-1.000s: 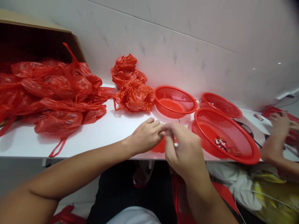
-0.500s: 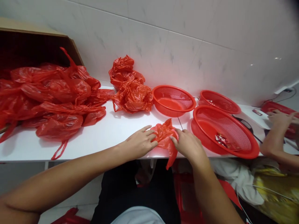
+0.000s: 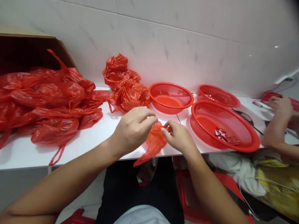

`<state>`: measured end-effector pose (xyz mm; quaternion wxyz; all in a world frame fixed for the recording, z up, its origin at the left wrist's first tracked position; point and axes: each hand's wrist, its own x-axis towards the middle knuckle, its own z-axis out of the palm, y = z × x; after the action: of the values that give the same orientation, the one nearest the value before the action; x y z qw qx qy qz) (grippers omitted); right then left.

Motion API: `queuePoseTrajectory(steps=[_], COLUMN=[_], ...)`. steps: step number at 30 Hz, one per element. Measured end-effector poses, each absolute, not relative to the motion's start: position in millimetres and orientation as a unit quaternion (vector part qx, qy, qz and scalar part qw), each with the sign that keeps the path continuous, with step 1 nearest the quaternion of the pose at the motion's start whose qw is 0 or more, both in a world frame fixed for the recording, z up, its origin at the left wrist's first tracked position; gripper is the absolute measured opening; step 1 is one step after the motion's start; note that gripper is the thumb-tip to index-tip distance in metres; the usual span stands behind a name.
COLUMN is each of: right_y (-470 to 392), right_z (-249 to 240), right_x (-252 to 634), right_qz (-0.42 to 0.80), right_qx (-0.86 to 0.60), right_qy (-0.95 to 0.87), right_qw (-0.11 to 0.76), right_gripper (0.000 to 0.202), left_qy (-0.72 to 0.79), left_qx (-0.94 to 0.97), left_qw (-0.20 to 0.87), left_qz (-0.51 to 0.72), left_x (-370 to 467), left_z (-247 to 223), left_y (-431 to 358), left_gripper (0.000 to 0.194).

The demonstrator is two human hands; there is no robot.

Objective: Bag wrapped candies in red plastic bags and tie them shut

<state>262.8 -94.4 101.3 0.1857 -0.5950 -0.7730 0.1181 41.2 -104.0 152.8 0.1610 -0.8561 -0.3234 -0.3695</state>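
Observation:
A small, crumpled red plastic bag lies at the table's front edge, one end drooping over it toward me. My left hand is raised above its left side, fingers curled toward the thumb, with red plastic showing between them. The fingertips partly hide what they grip. On the other side, my right hand pinches the bag's upper right edge between thumb and fingers. Just behind it stands a red plastic basket. Crumpled red bags are heaped to its left.
Many red bags spill from a cardboard box at left. Rightward, a large red basket holds small wrappers, with another basket behind. Another person's arm reaches in at far right. A tiled wall backs the table.
My left hand has risen and turned over the bag. The bag's loose end has swung from the right to the left, while my right hand has shifted slightly left and now pinches its edge.

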Motion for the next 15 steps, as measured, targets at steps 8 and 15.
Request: queuePoseTrajectory(steps=[8, 15], right_y=[-83.7, -61.9], right_z=[50.0, 67.9], right_x=[226.6, 248.3], right_qz=[0.105, 0.157], right_qx=[-0.607, -0.574], right_qy=[-0.787, -0.803], right_qw=[0.042, 0.026], right_gripper=[0.023, 0.027], left_qy=[-0.392, -0.112], left_qx=[-0.825, -0.949], left_qw=[0.081, -0.001], left_qz=[-0.399, -0.294], left_x=[-4.1, 1.9], left_z=[119.2, 97.7], left_y=[-100.0, -119.8], left_gripper=[0.014, 0.021])
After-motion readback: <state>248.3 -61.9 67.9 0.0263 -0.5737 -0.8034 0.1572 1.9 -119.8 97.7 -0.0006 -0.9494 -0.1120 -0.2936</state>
